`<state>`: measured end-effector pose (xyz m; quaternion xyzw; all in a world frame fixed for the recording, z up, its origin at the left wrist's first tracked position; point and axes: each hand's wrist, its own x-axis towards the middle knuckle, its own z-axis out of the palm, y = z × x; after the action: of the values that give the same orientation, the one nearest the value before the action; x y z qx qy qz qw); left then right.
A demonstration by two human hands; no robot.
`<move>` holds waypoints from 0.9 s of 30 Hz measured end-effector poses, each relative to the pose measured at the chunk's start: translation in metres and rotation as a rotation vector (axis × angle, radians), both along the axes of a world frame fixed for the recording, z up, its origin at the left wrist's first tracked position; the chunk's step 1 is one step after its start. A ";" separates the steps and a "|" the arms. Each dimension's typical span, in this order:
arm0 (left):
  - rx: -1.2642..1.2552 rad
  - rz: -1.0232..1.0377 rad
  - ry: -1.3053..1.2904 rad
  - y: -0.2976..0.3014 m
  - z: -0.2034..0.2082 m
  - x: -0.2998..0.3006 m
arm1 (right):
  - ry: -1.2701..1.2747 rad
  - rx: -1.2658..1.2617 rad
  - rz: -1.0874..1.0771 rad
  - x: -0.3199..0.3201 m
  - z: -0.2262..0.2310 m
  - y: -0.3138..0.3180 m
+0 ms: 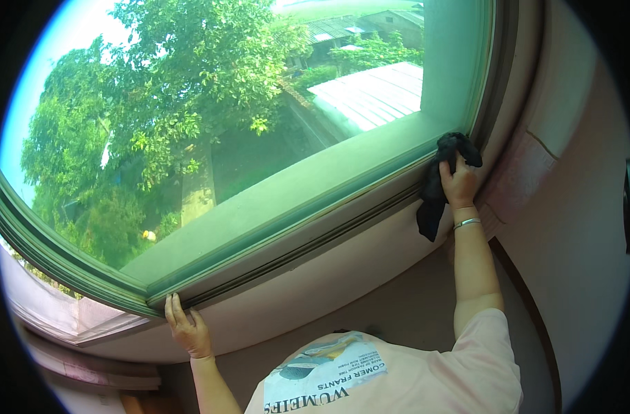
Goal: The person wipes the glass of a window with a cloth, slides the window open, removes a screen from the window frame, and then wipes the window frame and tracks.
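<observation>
The work in hand looks like wiping the window: the right hand [460, 185], toward 3 o'clock from the middle of the view, has its grip clenched around a black cloth [432, 196]. The cloth sits at the inner corner of the window frame [313, 226], where the lower rail meets the upright side; one bunch of it stands out at 12 o'clock from the fingers, and a loose tail hangs toward 7 o'clock, over the edge of the rail. Whether the cloth is wet or dry, I cannot tell.

The left hand [190, 334], between 7 and 8 o'clock, grasps nothing; its grip is released, with the fingertips seeming to rest on the far end of the same rail, perhaps as a brace. The two hands are well apart, and the rail with its dark grooves slants between them from about 8 o'clock up toward 2.

As a judgement, the next move calls for firm pressure into the corner, with the cloth folded small enough to reach the grooves and the tail gathered so that it does not snag. The outstretched right arm seems to leave little spare reach, so steady footing matters too.

I can make out no bucket, basin or other container. The nearest thing to one is the grooved track along the rail; any dirt or water in it is too small to tell.
</observation>
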<state>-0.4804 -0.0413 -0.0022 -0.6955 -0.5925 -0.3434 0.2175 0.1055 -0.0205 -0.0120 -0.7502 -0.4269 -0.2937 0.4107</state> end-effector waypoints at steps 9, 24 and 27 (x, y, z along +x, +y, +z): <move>-0.002 0.036 0.023 -0.006 0.009 0.002 | 0.260 0.315 -0.057 0.035 -0.009 0.006; 0.084 -0.201 0.003 -0.009 0.019 0.013 | -0.193 -0.527 0.239 -0.138 0.075 -0.031; 0.088 -0.299 -0.008 -0.012 0.022 0.004 | -0.209 -0.475 0.384 -0.197 0.077 -0.030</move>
<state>-0.4764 -0.0533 0.0195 -0.7643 -0.4676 -0.4003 0.1921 -0.0915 -0.0507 0.0651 -0.6966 -0.6573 -0.1784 0.2257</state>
